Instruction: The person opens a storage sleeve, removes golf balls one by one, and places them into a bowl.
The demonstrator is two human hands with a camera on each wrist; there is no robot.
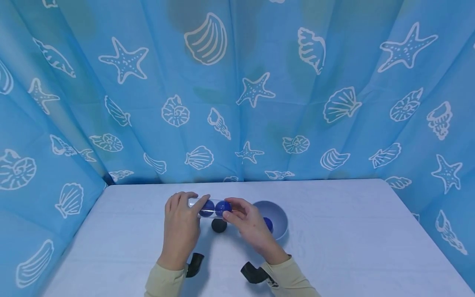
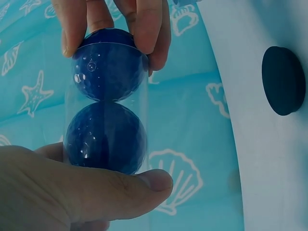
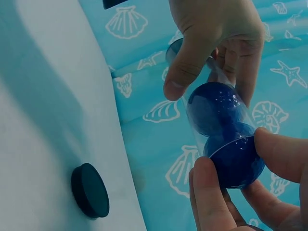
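My left hand (image 1: 182, 231) grips a clear plastic tube (image 2: 69, 108), held nearly level above the table in the head view. Inside, two blue dimpled balls, like golf balls, sit end to end. The inner ball (image 2: 106, 137) lies close to my left thumb. At the tube's open mouth, the outer ball (image 3: 238, 166) sticks partly out past the rim. Fingertips of my right hand (image 1: 252, 225) pinch that ball around its sides. Just below the tube, a round black lid (image 1: 219, 225) rests on the table.
A grey-blue bowl (image 1: 283, 214) stands behind my right hand, with a blue ball (image 1: 269, 224) inside, partly hidden by the hand. Black curved wrist mounts (image 1: 194, 265) show at both sleeves. A blue shell-print curtain (image 1: 237, 103) hangs behind the white table (image 1: 345, 231).
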